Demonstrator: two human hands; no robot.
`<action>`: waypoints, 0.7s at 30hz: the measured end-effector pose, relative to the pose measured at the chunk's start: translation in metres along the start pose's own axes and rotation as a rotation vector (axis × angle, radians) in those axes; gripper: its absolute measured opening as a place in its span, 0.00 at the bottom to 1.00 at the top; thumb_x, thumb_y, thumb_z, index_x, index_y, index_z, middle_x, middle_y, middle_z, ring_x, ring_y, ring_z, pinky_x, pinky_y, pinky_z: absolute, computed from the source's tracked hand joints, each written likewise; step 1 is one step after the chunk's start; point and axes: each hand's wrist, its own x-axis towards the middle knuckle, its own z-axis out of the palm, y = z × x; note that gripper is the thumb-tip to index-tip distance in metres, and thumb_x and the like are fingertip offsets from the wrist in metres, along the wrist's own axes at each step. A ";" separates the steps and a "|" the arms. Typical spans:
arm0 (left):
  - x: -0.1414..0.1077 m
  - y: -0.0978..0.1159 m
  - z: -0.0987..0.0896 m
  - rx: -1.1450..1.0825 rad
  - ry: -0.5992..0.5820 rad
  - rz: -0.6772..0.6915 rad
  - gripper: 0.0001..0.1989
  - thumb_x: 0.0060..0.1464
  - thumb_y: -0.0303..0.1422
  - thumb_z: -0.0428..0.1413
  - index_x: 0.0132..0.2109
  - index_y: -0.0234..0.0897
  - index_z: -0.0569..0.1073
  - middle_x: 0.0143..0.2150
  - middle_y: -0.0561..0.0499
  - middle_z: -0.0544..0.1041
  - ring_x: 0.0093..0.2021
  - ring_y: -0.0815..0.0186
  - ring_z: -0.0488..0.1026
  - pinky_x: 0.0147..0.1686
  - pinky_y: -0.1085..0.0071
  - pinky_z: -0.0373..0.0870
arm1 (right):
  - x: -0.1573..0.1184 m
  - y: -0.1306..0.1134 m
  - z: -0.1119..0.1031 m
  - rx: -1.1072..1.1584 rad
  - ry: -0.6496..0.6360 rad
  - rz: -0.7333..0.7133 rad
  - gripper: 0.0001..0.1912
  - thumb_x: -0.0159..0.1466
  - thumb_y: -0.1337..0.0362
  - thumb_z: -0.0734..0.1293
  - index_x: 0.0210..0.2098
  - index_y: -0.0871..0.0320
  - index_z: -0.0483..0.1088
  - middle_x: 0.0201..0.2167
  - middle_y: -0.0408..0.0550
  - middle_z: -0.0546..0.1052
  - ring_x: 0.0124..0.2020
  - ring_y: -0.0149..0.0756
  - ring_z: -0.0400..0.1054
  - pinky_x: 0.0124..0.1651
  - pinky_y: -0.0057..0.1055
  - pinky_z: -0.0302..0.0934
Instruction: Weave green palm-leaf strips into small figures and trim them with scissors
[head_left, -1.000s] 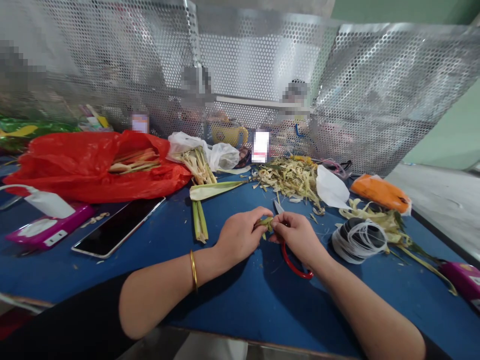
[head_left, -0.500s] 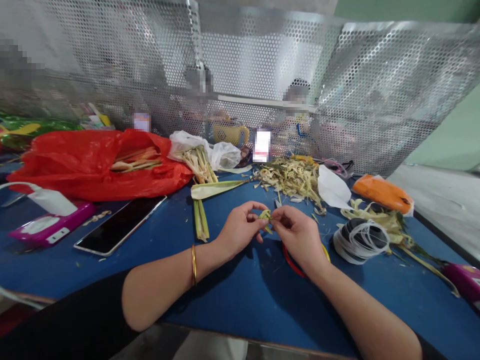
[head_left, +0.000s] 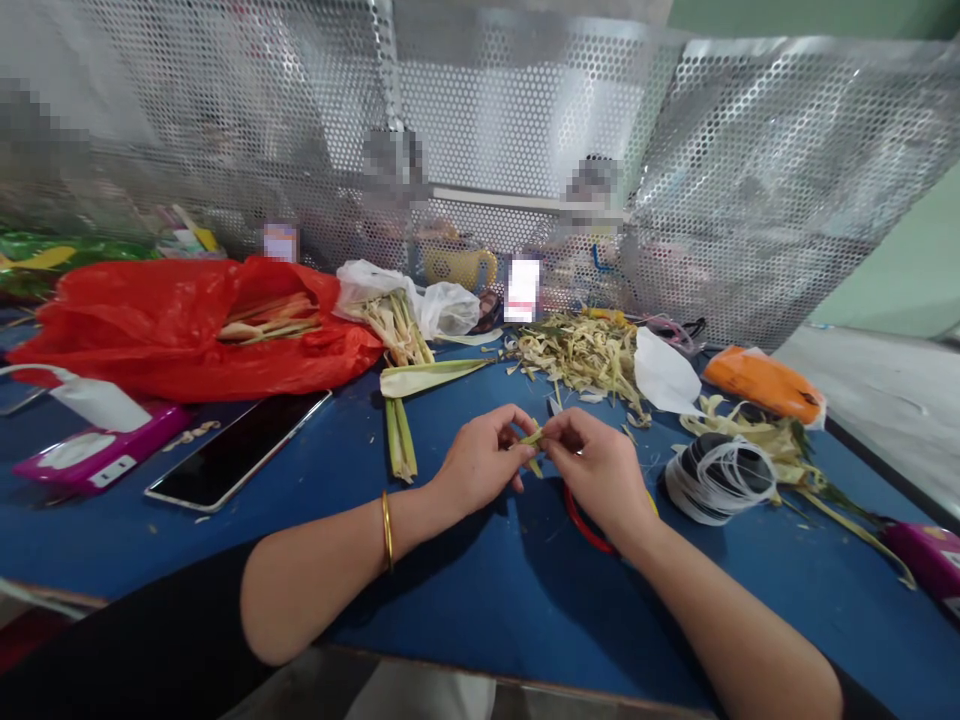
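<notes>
Over the middle of the blue table [head_left: 465, 600], my left hand [head_left: 480, 455] pinches a small folded strip of pale green husk [head_left: 533, 438] between thumb and fingers. My right hand [head_left: 600, 462], closed too, grips the strip's other side with its fingertips. Beneath my right hand lies scissors with a red and yellow handle [head_left: 589, 525], mostly covered by the hand. Left of my hands rest a flat green husk piece [head_left: 401, 440] and a paler husk leaf [head_left: 435, 377]. A pile of husk scraps [head_left: 589, 350] lies beyond.
At the left are a red plastic bag [head_left: 150, 330] of husks, a black phone [head_left: 240, 450] and a purple power strip [head_left: 105, 450]. A spool of white cord [head_left: 720, 480] and an orange packet [head_left: 765, 385] stand right. A perforated metal screen [head_left: 517, 120] closes the back.
The husk strip between my fingertips has turned and now looks narrower and straighter. Both hands stay nearly in the same place, still pinching.
</notes>
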 end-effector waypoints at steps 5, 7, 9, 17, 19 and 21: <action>0.001 0.001 -0.001 -0.078 -0.058 -0.072 0.09 0.49 0.30 0.58 0.38 0.35 0.66 0.21 0.59 0.71 0.16 0.73 0.69 0.18 0.79 0.63 | 0.008 0.010 -0.003 0.134 -0.029 0.081 0.11 0.55 0.62 0.67 0.39 0.56 0.69 0.28 0.42 0.74 0.29 0.34 0.67 0.34 0.29 0.58; 0.001 0.003 -0.001 -0.122 -0.061 -0.118 0.11 0.48 0.28 0.59 0.38 0.36 0.65 0.21 0.58 0.72 0.16 0.73 0.69 0.18 0.79 0.62 | 0.012 0.015 -0.005 0.133 -0.080 0.097 0.13 0.55 0.58 0.68 0.38 0.57 0.72 0.27 0.43 0.73 0.28 0.33 0.66 0.33 0.29 0.58; 0.000 0.005 -0.002 -0.165 -0.077 -0.172 0.10 0.48 0.27 0.59 0.38 0.35 0.65 0.20 0.58 0.73 0.16 0.74 0.69 0.19 0.79 0.62 | 0.015 0.018 -0.007 0.158 -0.147 0.142 0.14 0.53 0.56 0.69 0.35 0.58 0.74 0.27 0.44 0.74 0.28 0.33 0.65 0.32 0.29 0.57; -0.001 0.013 -0.006 -0.292 -0.289 -0.360 0.05 0.45 0.29 0.59 0.32 0.32 0.75 0.23 0.52 0.75 0.17 0.75 0.68 0.22 0.77 0.66 | 0.014 0.011 -0.010 0.570 -0.346 0.402 0.17 0.44 0.55 0.75 0.28 0.61 0.73 0.23 0.42 0.74 0.26 0.30 0.65 0.32 0.28 0.57; -0.002 0.013 -0.006 -0.309 -0.310 -0.370 0.04 0.45 0.29 0.59 0.31 0.32 0.75 0.23 0.53 0.74 0.17 0.74 0.68 0.22 0.77 0.66 | 0.014 0.010 -0.010 0.625 -0.363 0.431 0.18 0.44 0.55 0.75 0.27 0.61 0.72 0.21 0.41 0.73 0.24 0.29 0.63 0.29 0.27 0.55; -0.002 0.013 -0.005 -0.306 -0.330 -0.366 0.03 0.45 0.28 0.58 0.29 0.32 0.74 0.22 0.53 0.74 0.17 0.74 0.69 0.22 0.77 0.67 | 0.014 0.009 -0.011 0.651 -0.361 0.450 0.17 0.45 0.54 0.74 0.26 0.61 0.72 0.20 0.41 0.71 0.22 0.28 0.62 0.27 0.27 0.54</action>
